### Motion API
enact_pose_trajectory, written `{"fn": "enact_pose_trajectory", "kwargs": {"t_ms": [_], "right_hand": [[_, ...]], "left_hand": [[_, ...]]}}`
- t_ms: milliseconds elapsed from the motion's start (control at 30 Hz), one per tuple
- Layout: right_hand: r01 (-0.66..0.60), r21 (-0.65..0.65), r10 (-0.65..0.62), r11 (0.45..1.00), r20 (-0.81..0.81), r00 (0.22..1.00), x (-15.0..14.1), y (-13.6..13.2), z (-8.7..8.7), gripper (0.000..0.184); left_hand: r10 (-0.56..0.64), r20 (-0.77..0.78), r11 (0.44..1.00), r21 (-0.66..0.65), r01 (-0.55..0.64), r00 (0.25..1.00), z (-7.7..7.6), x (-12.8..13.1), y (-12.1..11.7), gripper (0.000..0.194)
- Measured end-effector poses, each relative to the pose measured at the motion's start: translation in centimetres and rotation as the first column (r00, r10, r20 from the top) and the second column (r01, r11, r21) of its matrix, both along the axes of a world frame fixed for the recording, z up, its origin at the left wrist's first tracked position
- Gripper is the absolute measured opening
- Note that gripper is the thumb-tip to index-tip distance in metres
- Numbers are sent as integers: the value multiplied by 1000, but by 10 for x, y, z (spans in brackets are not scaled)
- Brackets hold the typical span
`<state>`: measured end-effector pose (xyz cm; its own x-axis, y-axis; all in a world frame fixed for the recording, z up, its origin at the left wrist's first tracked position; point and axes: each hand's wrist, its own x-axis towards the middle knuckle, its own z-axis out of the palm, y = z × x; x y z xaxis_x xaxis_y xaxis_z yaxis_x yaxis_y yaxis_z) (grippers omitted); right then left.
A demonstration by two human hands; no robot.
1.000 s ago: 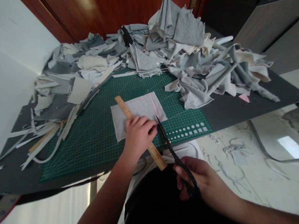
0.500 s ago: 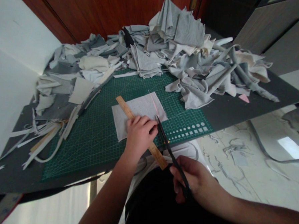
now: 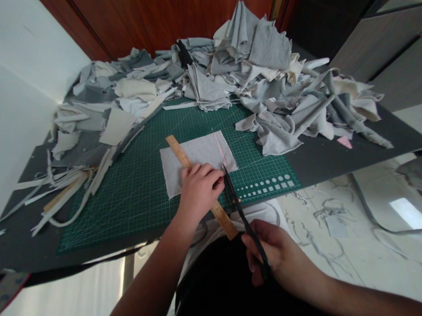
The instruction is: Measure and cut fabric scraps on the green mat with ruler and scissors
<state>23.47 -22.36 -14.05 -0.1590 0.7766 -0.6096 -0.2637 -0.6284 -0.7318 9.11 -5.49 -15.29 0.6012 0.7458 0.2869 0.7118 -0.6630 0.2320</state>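
A person works at a worktop [image 3: 327,157] piled with fabric, a left hand [image 3: 201,189] resting over a rectangle of grey cloth [image 3: 205,149] and a wooden ruler [image 3: 222,219]. The cloth lies flat on a green cutting mat [image 3: 128,195], partly under the hand and reaching out beyond its knuckles and to both sides. The left hand's fingers are bent and held close together; whether they pinch the cloth or only press it cannot be told. The ruler crosses the cloth at a slant, passes beneath the palm and juts over the near edge of the worktop.

A right hand [image 3: 272,251], lower and well apart from the cloth, is curled around the handles of dark scissors [image 3: 243,215]. Their blades point away from the person, the tips meeting the cloth's near edge just beside the left fingertips, close to the end of a pink line [image 3: 219,144]. How wide the blades stand cannot be told.

Heaped grey and cream fabric [image 3: 271,91] spreads along the far side in front of a reddish-brown wooden door [image 3: 175,18]. Pale strips [image 3: 66,198] lie at left, a pink scrap [image 3: 344,142] at right, and thin clippings [image 3: 330,217] litter the light floor [image 3: 295,210].
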Motion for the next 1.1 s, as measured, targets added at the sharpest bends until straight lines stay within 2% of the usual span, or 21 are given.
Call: {"fn": "enact_pose_trajectory", "kwargs": {"t_ms": [400,667,1100], "right_hand": [[-23,27,22,999,33,999,1,1,-2,58],[-26,29,24,999,61,998,2,10,4,61],[-14,45,11,999,80,997,1,16,6,61]], "left_hand": [[-1,15,1000,3,1,1000,-2,0,0,10],[-2,16,1000,5,2,1000,-1,0,1,9],[4,7,999,-33,-4,1000,1,-1,1,11]]}}
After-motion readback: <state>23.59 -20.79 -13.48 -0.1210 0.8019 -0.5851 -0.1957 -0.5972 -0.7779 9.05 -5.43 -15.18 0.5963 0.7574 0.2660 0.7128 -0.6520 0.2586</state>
